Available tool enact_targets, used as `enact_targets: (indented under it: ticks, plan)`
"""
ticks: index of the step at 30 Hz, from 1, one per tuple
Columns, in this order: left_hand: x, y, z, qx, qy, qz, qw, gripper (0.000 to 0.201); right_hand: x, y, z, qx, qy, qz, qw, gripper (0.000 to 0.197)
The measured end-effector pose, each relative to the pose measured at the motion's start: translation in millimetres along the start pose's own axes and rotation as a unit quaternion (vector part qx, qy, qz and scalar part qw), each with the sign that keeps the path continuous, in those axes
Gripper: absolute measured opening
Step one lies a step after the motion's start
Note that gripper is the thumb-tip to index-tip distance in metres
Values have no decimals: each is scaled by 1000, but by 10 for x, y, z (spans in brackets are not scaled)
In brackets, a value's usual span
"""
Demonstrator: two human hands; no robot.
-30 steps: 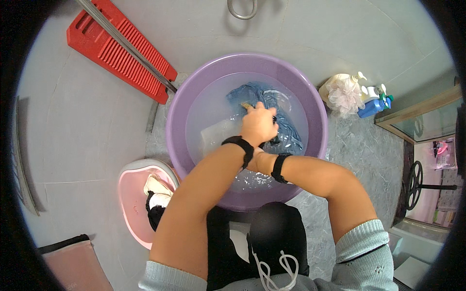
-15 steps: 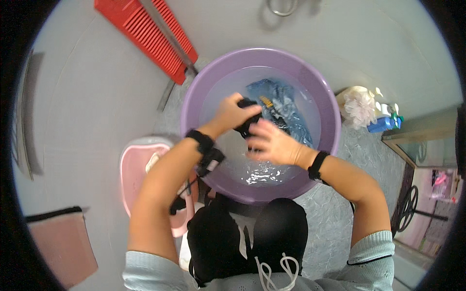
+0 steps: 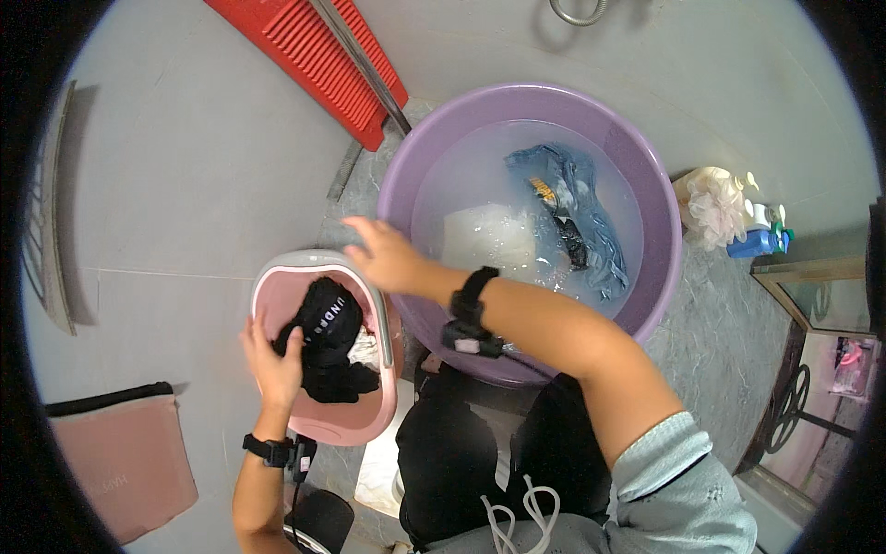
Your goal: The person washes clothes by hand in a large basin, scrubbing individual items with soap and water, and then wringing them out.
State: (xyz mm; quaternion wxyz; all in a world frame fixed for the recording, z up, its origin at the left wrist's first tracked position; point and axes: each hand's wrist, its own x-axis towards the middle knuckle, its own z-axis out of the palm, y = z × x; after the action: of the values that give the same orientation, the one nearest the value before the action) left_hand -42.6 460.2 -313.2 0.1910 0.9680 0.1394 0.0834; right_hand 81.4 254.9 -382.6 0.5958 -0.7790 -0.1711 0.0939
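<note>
My left hand [image 3: 274, 365] is at the left rim of a pink basin [image 3: 346, 427], fingers spread and thumb over the edge of a black cloth item [image 3: 328, 323] with white lettering. The black item lies bunched in the basin beside a bit of white fabric [image 3: 365, 349]. My right hand [image 3: 392, 261] is above the basin's far right rim, with fingers apart and nothing in it. To the right, a large purple tub [image 3: 669, 240] holds cloudy water. Blue denim [image 3: 595, 217] with a dark strip and a yellow patch soaks there, next to a pale squarish patch.
A red slatted plastic piece [image 3: 323, 65] leans at the far left by a metal bar. Bottles [image 3: 757, 242] and a pale bath puff [image 3: 718, 220] stand right of the tub. A pink pouch [image 3: 125, 466] is at the lower left.
Both hands have moved left from over the tub to the pink basin. The black cloth item, held over the water before, now lies in the basin. My view has shifted left.
</note>
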Motion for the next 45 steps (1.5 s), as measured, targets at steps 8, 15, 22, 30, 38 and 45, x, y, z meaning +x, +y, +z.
enact_targets:
  ticks: [8, 15, 22, 30, 38, 45]
  plan:
    - [475, 1290, 1504, -170, -260, 204, 928, 21, -537, 1491, -1133, -481, -155, 213, 836, 54]
    - [564, 1803, 2026, -22, -410, 136, 902, 23, -739, 1702, -1144, -531, -450, 279, 662, 53]
    - [623, 1584, 2132, -3, -483, 129, 866, 28, -1451, 1480, -1621, -380, -320, 336, 800, 36]
    - [330, 1809, 2406, -117, -579, 172, 788, 64, -1353, 336, -2156, 84, -14, 296, 951, 16]
    - [366, 2286, 2215, -465, -641, 116, 600, 43, -1273, -743, -2520, 139, -11, 200, 970, 24]
    - [684, 2201, 1892, -462, -524, 113, 707, 21, -1539, -45, -2659, 70, 20, 249, 966, 17]
